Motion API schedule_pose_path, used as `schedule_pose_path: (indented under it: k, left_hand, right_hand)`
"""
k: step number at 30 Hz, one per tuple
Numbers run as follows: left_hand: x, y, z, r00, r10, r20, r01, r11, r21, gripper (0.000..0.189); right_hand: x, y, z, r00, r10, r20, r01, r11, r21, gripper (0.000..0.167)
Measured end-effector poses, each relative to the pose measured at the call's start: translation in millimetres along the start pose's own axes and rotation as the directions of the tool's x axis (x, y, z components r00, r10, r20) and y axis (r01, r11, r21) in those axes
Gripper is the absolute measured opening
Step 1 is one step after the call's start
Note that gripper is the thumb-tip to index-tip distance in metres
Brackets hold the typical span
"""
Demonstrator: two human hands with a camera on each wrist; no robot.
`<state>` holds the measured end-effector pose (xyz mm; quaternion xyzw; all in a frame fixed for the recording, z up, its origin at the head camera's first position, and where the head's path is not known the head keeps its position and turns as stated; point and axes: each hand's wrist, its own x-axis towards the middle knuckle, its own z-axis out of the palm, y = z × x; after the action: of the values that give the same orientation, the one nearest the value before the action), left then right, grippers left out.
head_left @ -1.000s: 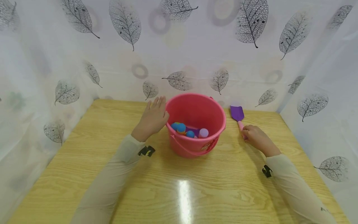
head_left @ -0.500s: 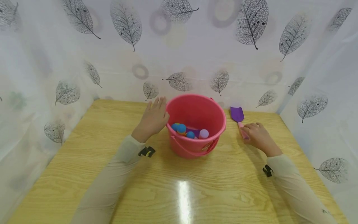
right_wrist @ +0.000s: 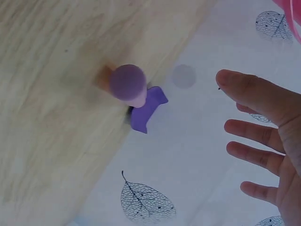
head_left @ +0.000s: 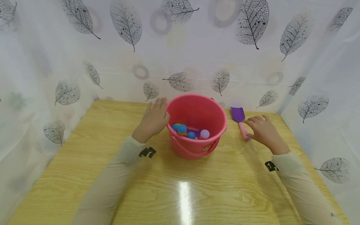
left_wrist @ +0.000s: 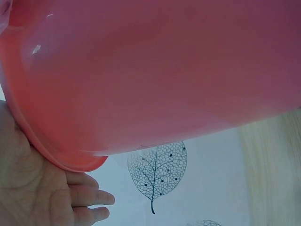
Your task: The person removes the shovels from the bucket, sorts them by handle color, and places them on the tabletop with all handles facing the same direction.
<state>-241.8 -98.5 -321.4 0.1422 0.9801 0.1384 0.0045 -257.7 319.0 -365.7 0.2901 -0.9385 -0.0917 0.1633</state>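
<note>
A pink bucket (head_left: 185,148) stands mid-table with its handle hanging down the front. My left hand (head_left: 153,120) lies with straight fingers along the left side of its rim; in the left wrist view the palm (left_wrist: 33,193) is right at the bucket's rim (left_wrist: 70,162). To the right of the bucket a toy shovel (head_left: 238,115) with a purple blade and pink handle lies on the table. My right hand (head_left: 264,132) is just right of the shovel handle, fingers spread and holding nothing. In the right wrist view the shovel (right_wrist: 128,84) is apart from the fingers.
Inside the bucket lie several blue-topped pieces (head_left: 182,129), a lilac-topped piece (head_left: 204,134) and something purple (head_left: 194,132). The wooden table (head_left: 146,193) ends at a white leaf-print sheet (head_left: 112,68) behind and at both sides.
My right hand has let go of the shovel handle, opened and drawn back to the right. The shovel lies where it was. My left hand and the bucket have not moved.
</note>
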Motion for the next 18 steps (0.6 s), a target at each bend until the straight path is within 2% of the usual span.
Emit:
schedule_pose_path:
  k: [7, 13, 18]
  left_hand:
    - [-0.1, -0.1, 0.2, 1.0, -0.003, 0.003, 0.003, 1.0, -0.009, 0.062]
    - [-0.4, 0.0, 0.1, 1.0, 0.0, -0.001, 0.0, 1.0, -0.011, 0.061]
    - [-1.1, 0.6, -0.8, 1.0, 0.003, -0.005, -0.003, 1.0, -0.009, 0.061]
  right_hand:
    - [9.3, -7, -31, 0.999, 0.022, -0.024, -0.021, 0.999, 0.032, 0.05]
    - [20.9, -20, -60, 0.995, 0.019, -0.1, -0.016, 0.999, 0.035, 0.043]
    - [29.0, -33, -80, 0.982, -0.019, -0.186, 0.027, 0.999, 0.041, 0.04]
